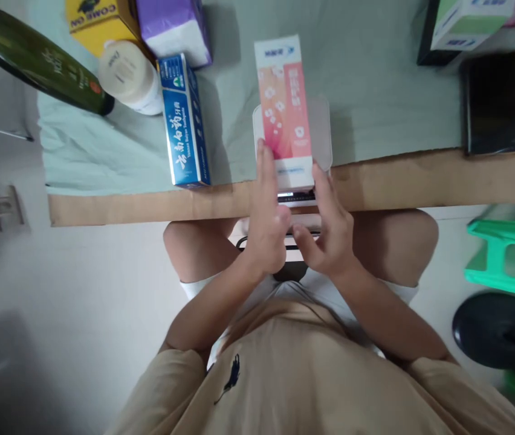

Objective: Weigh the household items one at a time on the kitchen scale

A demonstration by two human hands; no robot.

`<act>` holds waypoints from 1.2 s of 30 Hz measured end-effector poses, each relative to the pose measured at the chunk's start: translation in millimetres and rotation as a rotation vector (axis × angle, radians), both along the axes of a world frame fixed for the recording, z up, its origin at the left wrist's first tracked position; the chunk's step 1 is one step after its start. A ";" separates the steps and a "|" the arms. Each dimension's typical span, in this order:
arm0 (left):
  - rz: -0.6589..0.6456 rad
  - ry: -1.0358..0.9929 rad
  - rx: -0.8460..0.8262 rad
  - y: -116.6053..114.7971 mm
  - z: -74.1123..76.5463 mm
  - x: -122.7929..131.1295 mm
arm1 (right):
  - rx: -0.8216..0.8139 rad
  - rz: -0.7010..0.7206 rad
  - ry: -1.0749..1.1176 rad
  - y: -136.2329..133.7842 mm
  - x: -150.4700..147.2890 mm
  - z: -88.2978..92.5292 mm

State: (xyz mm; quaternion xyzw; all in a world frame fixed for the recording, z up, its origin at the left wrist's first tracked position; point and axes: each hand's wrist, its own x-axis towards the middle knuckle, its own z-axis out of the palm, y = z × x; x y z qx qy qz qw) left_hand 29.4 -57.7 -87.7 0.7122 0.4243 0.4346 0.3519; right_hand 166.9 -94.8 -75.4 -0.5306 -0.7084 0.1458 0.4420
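A pink and white toothpaste-like carton [285,112] rests on a small white digital scale [323,127] at the table's front edge. Part of the scale's display shows below the carton's near end. My left hand [269,223] is at the carton's near left side, its front fingers stretched out straight along it. At the near right corner, my right hand [330,226] has its index finger against or just beside the carton, thumb apart. Neither hand is wrapped round the carton.
To the left are a blue toothpaste box [184,121], a white-lidded jar [128,78], a dark green bottle [35,60], a yellow box [98,24] and a purple pack [173,27]. A black phone [491,103] and a green-white box [470,24] lie right. A green stool [502,254] stands below.
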 end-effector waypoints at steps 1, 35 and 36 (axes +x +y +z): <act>-0.016 -0.031 -0.027 -5.1 -2.3 1.1 | 0.000 -0.001 0.012 -5.2 0.8 -4.7; 0.064 0.024 -0.034 2.2 -1.6 -3.9 | 0.020 -0.039 0.052 11.6 -3.6 -7.3; 0.063 0.022 -0.032 2.5 -1.2 -4.0 | 0.021 -0.034 0.061 11.7 -5.0 -6.7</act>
